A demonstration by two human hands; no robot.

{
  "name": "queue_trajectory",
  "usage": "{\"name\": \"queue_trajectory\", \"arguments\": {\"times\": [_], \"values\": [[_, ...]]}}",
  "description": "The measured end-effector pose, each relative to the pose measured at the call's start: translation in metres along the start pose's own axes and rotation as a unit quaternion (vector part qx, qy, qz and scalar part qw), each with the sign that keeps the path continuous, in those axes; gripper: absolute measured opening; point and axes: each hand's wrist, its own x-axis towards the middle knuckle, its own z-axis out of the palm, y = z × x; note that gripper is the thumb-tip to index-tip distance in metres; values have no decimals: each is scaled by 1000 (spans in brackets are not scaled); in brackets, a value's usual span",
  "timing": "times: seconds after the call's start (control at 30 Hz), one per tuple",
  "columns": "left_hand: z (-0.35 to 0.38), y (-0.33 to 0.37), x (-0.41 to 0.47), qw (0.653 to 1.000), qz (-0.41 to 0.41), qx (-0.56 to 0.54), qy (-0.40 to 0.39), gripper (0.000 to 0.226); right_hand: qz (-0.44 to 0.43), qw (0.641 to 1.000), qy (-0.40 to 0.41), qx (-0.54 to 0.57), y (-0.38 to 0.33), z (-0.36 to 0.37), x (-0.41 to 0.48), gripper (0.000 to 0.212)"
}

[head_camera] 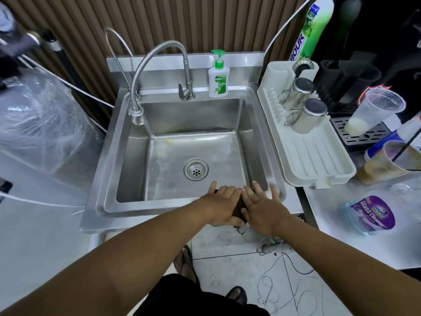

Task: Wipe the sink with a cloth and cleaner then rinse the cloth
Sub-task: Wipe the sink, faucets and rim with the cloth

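Note:
A steel sink (pixel 118 156) fills the middle of the view, with a round drain (pixel 196 169) in its basin and a few yellowish stains near the back left. Over its front rim, a dark brown cloth (pixel 239 209) shows between my two hands. My left hand (pixel 222 207) grips the cloth, fingers curled around it. My right hand (pixel 262 208) lies against the cloth's right side with its fingers straight and spread. A purple glass cleaner pouch (pixel 371 215) lies on the counter to the right. Most of the cloth is hidden by my hands.
A flexible faucet (pixel 145 71) arches over the sink's back left. A hand soap pump bottle (pixel 218 78) stands on the back ledge. A white dish rack (pixel 312 153) with two steel cups sits right of the sink. Plastic cups (pixel 373 112) stand further right. Loose cables lie on the floor.

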Motion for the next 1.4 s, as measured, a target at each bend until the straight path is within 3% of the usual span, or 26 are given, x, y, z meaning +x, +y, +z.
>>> {"name": "queue_trajectory", "arguments": {"times": [0.27,0.57,0.73,0.83,0.93,1.03,1.2,1.3,1.4], "values": [[12,-25,-23,996,1,89,2,94,39,999,-3,-10,-50,-3,-6,62],[25,-104,-94,993,-3,114,8,94,14,1000,20,20,-146,-17,19,63],[34,-148,-133,994,-11,107,19,95,-19,999,38,-12,-199,-22,38,99],[38,-172,-155,992,-13,123,21,94,-34,998,45,-14,-229,-25,49,99],[40,-195,-180,990,-22,137,6,94,-50,997,58,-25,-259,-30,58,93],[43,-221,-202,986,-30,162,5,93,-52,997,40,-48,-291,-42,63,69],[33,-247,-224,983,-3,181,-29,86,-70,992,41,-98,-326,-68,69,63],[19,-267,-238,986,23,164,-5,66,-66,993,88,-45,-329,-84,73,41],[14,-281,-251,983,14,172,60,65,-47,988,132,62,-329,-94,77,34]]}}
